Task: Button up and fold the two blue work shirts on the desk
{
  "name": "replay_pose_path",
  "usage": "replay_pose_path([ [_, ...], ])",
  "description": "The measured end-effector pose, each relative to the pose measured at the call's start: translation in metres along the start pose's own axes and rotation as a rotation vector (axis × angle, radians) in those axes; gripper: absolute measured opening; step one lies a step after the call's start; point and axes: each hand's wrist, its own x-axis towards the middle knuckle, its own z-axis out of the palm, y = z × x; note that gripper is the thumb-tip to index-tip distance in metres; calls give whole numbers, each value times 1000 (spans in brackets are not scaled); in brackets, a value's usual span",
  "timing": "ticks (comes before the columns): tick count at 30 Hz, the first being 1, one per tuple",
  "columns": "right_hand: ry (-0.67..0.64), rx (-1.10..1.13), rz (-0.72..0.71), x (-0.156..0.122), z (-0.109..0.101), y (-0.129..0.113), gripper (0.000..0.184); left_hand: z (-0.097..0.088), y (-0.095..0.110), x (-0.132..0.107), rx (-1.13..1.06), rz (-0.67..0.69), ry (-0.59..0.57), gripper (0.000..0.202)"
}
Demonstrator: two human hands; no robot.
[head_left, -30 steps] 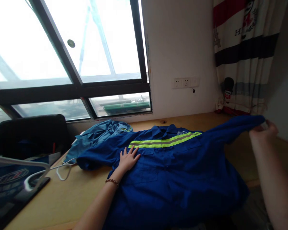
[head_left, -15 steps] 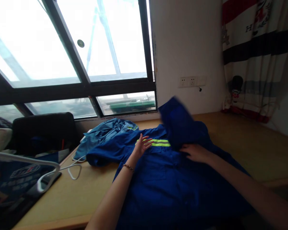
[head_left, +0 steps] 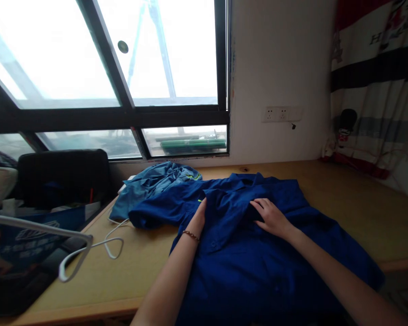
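Note:
A dark blue work shirt lies spread on the wooden table, one sleeve folded across its chest and covering most of the yellow reflective stripe. My right hand rests flat on the folded sleeve, fingers stretched out. My left hand, a bead bracelet on its wrist, is on edge against the sleeve's cuff end; its fingers are partly tucked under the cloth. The shirt's other sleeve trails left.
A lighter blue garment is bunched behind the shirt near the window. A white hanger lies at the left beside a black chair back. Wall sockets and a striped curtain are at the back right.
My right hand carried the right sleeve from far right across the shirt and laid it on the chest, hiding the stripe. My left hand shifted from flat on the chest to the sleeve's end.

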Motion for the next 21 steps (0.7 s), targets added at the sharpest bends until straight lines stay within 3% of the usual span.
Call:
replay_pose_path([
  [3, 88, -51, -161, 18, 8, -32, 72, -5, -1, 5, -17, -61, -39, 27],
  [4, 100, -61, -225, 25, 12, -41, 68, -6, -1, 6, -27, -57, -54, 26],
  [7, 121, -64, -434, 42, 27, -57, 34, -8, 0, 8, -14, -38, -97, 27],
  [9, 160, -12, -478, 52, 30, -58, 24, -8, 0, 9, 48, -3, -59, 33],
  [11, 249, 89, -400, 59, 24, -54, 24, -7, 3, 7, 177, 193, 75, 38],
  [13, 366, 213, -269, 65, 10, -48, 26, -6, 7, 2, 419, 557, 252, 53],
  [15, 454, 317, -180, 72, -7, -42, 27, -3, 13, -8, 767, 905, 344, 69],
  [16, 478, 349, -154, 75, -15, -40, 26, -1, 16, -13, 951, 1017, 335, 72],
  [18, 505, 377, -126, 80, -28, -36, 26, 4, 19, -23, 1237, 1109, 208, 63],
  [21, 485, 380, -121, 84, -38, -36, 25, 11, 18, -27, 1307, 1018, -104, 38],
])
